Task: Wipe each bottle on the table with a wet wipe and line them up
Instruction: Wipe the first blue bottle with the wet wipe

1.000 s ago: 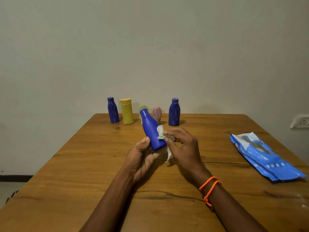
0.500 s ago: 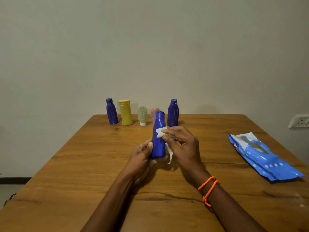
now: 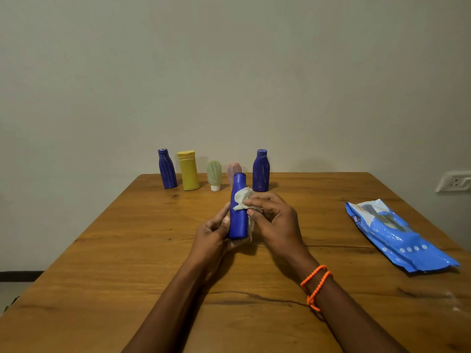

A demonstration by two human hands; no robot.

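My left hand (image 3: 212, 234) grips the lower part of a bright blue bottle (image 3: 238, 220), held upright above the middle of the wooden table (image 3: 127, 263). My right hand (image 3: 274, 220) pinches a white wet wipe (image 3: 242, 198) against the bottle's upper side. Along the far edge stands a row: a dark blue bottle (image 3: 167, 169), a yellow bottle (image 3: 188, 170), a small green tube (image 3: 214, 175) on its white cap, a pink tube (image 3: 234, 168) partly hidden behind the held bottle, and another dark blue bottle (image 3: 260, 170).
A blue pack of wet wipes (image 3: 397, 236) lies flat near the table's right edge. A white wall socket (image 3: 453, 181) sits on the wall beyond it. A plain wall rises right behind the row of bottles.
The held bottle has swung from tilted left to upright. The wipe stays pressed on its upper side. The green tube, hidden at first, shows again.
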